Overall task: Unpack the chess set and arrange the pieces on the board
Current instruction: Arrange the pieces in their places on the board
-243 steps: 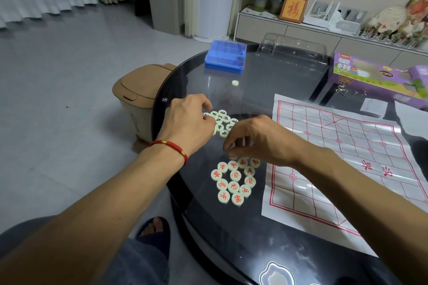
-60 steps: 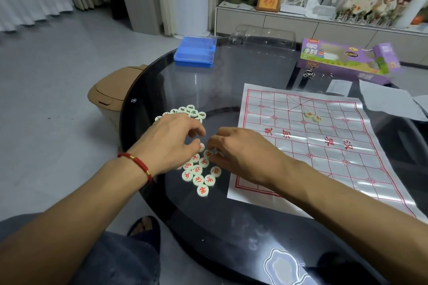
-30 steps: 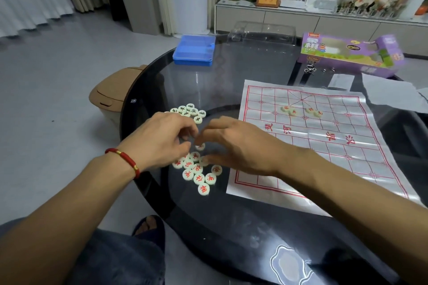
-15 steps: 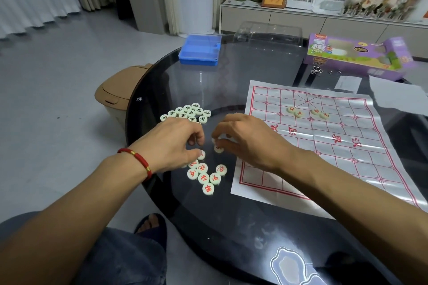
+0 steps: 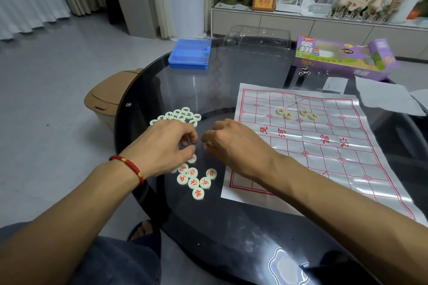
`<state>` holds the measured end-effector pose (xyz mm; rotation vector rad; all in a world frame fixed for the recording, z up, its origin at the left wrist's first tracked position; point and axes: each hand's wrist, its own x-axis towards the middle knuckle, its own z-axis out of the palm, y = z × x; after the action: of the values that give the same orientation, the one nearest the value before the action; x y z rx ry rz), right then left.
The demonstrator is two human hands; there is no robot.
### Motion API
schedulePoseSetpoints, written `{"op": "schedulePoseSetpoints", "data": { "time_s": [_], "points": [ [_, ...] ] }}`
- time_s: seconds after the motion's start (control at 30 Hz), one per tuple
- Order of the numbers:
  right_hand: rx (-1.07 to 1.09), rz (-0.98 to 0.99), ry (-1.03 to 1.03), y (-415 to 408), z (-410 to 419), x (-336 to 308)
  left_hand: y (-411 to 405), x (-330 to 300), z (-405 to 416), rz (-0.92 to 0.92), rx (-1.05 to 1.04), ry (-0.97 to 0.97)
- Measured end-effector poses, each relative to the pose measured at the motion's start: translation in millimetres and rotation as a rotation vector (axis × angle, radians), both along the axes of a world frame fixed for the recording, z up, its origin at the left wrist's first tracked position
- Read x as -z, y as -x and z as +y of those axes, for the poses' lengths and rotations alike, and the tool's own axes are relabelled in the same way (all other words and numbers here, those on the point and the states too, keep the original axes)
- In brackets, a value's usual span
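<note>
Right hand (image 5: 234, 146), fingers curled round a pale piece (image 5: 206, 145); board (image 5: 324, 146) at three o'clock, nearer it than left hand (image 5: 166, 146), whose grip cannot be told.

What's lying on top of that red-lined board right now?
Four pale round pieces with red characters sit in a loose row on the board. The right forearm covers its near-left corner, so anything there is hidden.

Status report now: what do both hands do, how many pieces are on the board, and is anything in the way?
Left hand curled over red pieces. Right hand pinching one piece. Four pieces on board. Nothing blocking.
</note>
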<state>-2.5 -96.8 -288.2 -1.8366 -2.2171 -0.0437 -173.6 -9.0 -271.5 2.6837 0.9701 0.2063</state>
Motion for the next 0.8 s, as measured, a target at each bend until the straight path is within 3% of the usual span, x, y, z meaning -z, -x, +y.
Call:
{"op": "schedulePoseSetpoints", "data": {
  "time_s": [0.57, 0.67, 0.8],
  "points": [
    [0.053, 0.091, 0.030, -21.0, 6.4, -10.6, -8.3, -2.3, -5.9, -0.086, -0.020, -0.035],
    [0.206, 0.151, -0.012, -67.8, 0.2, -26.6, -17.4, -4.4, -12.7, -0.099, 0.004, -0.042],
    [0.570, 0.139, -0.066, -160.6, -32.7, -28.9, -29.0, -5.4, -17.2, -0.127, 0.013, -0.053]
  ]
}}
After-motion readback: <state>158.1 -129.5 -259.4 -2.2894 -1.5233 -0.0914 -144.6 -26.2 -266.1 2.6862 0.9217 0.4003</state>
